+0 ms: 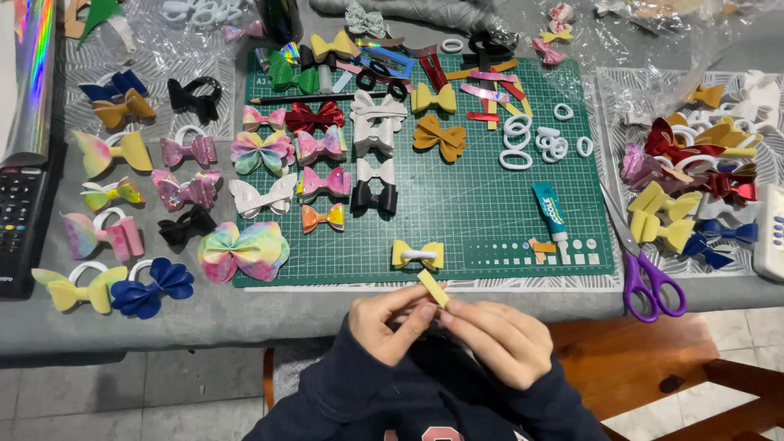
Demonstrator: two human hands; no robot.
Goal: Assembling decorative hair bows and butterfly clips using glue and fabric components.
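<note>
Both hands are working a little yellow strip (433,287) right now, so I'm guessing this is the centre band for a bow, being readied. The left hand (390,324) is pinching its near end with thumb and forefinger, and the right hand (500,341) is pinching it from the other side, fingers curled in tight, wrists close together over the lap. Just beyond the fingertips, on the green cutting mat (457,196), a yellow bow with a white ring (418,255) is lying waiting. The glue tube (551,216) is sitting further out to the right of the fingers, purple scissors (649,282) beyond that. Next move probably calls for a steady wrap around that bow's middle.
</note>
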